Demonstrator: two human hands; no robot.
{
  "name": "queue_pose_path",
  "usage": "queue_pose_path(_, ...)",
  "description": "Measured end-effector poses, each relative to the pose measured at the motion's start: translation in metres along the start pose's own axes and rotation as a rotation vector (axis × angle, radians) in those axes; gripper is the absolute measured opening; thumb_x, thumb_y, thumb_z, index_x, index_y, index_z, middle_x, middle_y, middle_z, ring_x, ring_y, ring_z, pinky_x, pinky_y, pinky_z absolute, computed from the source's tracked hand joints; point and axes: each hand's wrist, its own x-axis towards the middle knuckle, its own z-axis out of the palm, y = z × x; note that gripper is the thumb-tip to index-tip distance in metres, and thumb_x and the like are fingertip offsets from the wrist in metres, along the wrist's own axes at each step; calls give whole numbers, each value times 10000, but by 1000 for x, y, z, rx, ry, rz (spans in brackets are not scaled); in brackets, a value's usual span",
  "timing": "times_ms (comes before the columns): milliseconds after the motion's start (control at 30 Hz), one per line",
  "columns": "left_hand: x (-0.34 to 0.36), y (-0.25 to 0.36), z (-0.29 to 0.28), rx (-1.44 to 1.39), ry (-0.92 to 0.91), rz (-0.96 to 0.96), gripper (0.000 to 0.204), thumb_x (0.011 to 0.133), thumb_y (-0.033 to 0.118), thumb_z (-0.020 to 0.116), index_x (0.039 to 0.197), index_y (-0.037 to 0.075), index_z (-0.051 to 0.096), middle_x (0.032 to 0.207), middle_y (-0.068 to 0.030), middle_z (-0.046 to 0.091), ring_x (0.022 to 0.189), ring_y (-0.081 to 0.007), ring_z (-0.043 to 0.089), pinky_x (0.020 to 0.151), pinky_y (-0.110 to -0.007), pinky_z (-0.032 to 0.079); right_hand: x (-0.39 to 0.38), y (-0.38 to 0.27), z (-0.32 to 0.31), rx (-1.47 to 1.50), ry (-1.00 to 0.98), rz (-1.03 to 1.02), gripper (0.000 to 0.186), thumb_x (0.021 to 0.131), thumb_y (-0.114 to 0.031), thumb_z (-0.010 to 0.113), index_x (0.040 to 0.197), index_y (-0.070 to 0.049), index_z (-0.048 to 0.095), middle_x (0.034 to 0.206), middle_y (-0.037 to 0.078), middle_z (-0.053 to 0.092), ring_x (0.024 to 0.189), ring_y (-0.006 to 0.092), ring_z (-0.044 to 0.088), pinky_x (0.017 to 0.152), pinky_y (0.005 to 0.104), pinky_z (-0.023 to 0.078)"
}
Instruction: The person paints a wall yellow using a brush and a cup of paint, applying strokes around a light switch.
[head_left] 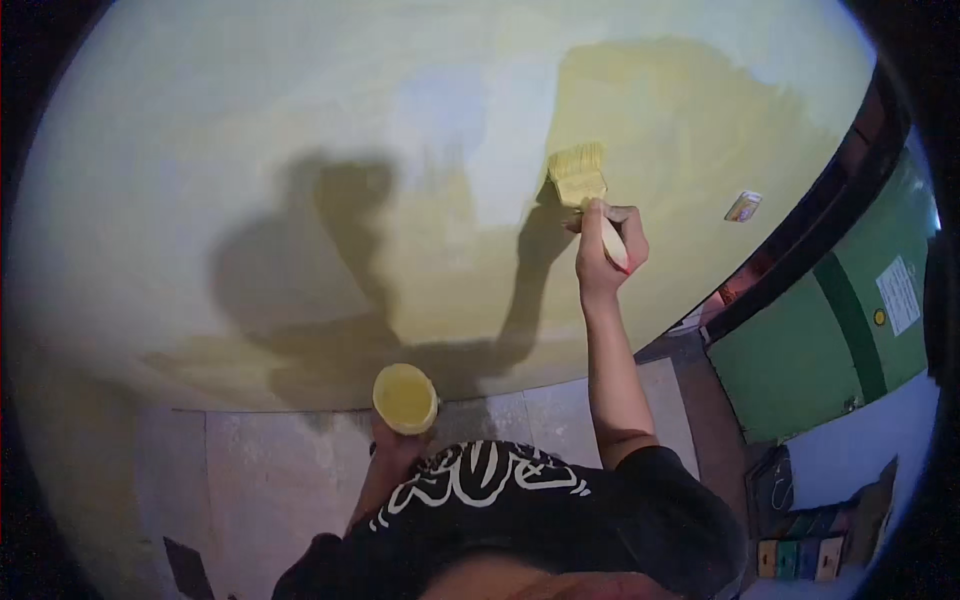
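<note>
My right hand [612, 245] is closed around the pale handle of a wide paintbrush [579, 177]. Its yellow-coated bristles point up against the wall [300, 90], at the left edge of a darker yellow painted patch [670, 120]. Lower down, my left hand [400, 443] holds a round tub of yellow paint [405, 397] in front of my chest, its open top facing up. The tub covers most of that hand's fingers. Paler, whitish areas show on the wall left of the brush.
A light switch [743, 206] is set in the wall at the right. Beyond the wall's edge stands a green door [800, 350] with a paper sheet [898, 295] on it. Several box-like items [800, 557] sit at the lower right. Pale floor [270, 470] runs along the wall's foot.
</note>
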Motion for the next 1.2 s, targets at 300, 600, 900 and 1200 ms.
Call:
queue_pose_path(300,6,-12,23,-50,-3,8,589,979,559,382,1329,110,532,1316,-141,578,1207,-333,556,1015,-545,435,-69,-55,-37,296,-83,385,127,938,-48,594,915,45,510,829,161,619,603,223,652,579,334,569)
queue_pose_path(600,-9,-38,38,138,357,95,604,976,544,397,1332,75,531,1272,-137,607,1154,-314,593,997,-498,459,-106,-83,-65,580,-398,735,278,966,-173,495,1096,72,515,861,223,643,624,277,660,543,349,554)
queue_pose_path(900,-12,-58,14,88,302,90,606,961,582,384,1324,123,542,1247,-96,624,1103,-276,628,896,-476,536,-113,-63,-79,633,-492,931,329,981,-150,513,1199,95,526,900,226,657,679,255,684,584,359,581)
queue_pose_path(1200,-21,-42,18,-99,294,164,519,969,509,397,1276,124,562,1210,-121,635,1079,-310,640,750,-473,590,-101,-63,-67,961,-407,1166,465,953,-158,482,1352,79,449,1139,315,615,902,278,682,672,364,581)
